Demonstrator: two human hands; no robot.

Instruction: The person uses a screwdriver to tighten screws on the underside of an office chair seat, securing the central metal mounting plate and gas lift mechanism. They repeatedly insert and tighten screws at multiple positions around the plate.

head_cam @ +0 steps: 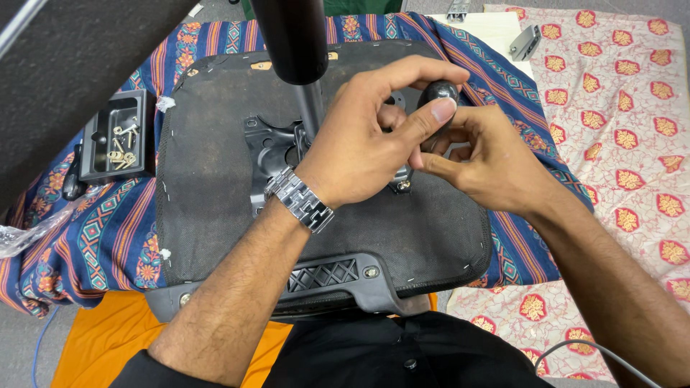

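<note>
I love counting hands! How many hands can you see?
2. The left hand is over the chair seat, and the right hand beside it; both hold a black knob.

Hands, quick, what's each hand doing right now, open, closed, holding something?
Left hand: closed, fingers pinching the round black knob above the upturned chair seat.
Right hand: curled under the same knob, fingers touching it.

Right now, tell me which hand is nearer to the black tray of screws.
Left. The left hand is over the middle of the upturned chair seat, closer to the tray of screws at the seat's left edge. The right hand lies farther right, beyond the left hand.
</note>
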